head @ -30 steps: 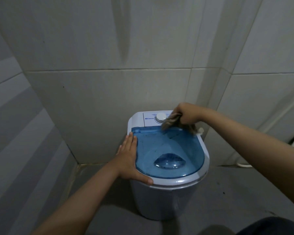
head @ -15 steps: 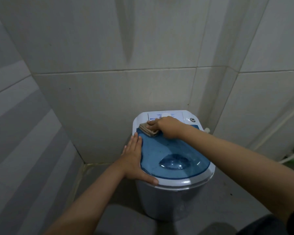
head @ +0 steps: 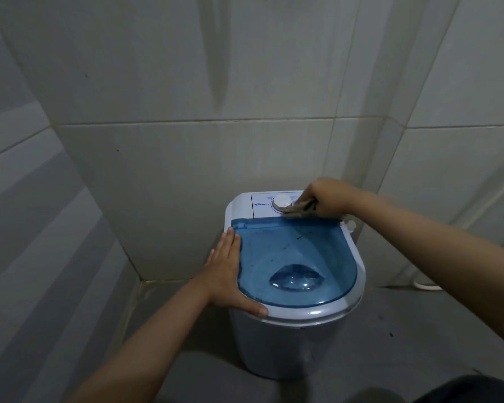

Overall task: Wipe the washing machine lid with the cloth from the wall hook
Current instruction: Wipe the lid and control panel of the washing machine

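A small white washing machine stands in a tiled corner. Its translucent blue lid is closed and shows dark specks. My left hand lies flat on the lid's left rim, fingers together, thumb hooked over the front edge. My right hand is at the back right, closed around a bunched brownish cloth. The cloth presses on the white control panel beside the round dial, just behind the lid's hinge edge.
Tiled walls close in behind and on both sides of the machine. A white hose lies on the grey floor at the right. A white knob sticks out at the machine's back right.
My right hand swept the cloth from the lid's back left corner to the back right, onto the control panel by the dial. My left hand kept its place on the rim.
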Motion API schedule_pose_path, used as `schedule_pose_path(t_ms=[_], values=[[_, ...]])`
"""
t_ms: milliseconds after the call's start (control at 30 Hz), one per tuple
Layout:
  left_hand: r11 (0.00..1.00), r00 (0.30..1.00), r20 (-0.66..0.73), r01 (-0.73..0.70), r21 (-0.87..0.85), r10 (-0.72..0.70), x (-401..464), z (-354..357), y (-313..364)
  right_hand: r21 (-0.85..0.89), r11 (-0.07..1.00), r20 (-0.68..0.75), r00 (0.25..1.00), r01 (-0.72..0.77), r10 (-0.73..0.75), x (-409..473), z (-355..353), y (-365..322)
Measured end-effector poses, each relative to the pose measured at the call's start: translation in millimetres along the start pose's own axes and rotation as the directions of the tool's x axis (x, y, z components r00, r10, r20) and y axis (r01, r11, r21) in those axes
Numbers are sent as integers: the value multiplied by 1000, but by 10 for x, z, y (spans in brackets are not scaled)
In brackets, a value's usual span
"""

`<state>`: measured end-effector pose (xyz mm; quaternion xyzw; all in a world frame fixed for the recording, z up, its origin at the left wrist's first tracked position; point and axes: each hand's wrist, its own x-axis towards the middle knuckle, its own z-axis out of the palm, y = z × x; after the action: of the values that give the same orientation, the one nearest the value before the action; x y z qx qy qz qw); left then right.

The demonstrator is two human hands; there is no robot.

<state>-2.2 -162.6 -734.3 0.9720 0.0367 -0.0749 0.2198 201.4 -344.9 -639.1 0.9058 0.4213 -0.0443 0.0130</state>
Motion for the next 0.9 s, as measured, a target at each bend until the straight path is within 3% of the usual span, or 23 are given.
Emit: schedule_pose_path(t_ms=[133, 300, 733, 900], values=[[1000, 1000, -2, 9, 9, -9, 3, -17, 7, 148, 989, -273, 959, -32, 72, 189, -105, -90], [1000, 1000, 1, 17, 13, -17, -10, -15, 15, 23, 1000, -25, 1000, 8, -8, 410, 314, -282], [1000, 1000, 6, 7, -1, -7, 5, 8, -9, 24, 999, -29, 999, 22, -21, 117, 388, -277], [1000, 1000, 3, 16, 2, -16, -17, -6, 8, -73, 997, 18, 999, 39, -38, 6, 223, -334]])
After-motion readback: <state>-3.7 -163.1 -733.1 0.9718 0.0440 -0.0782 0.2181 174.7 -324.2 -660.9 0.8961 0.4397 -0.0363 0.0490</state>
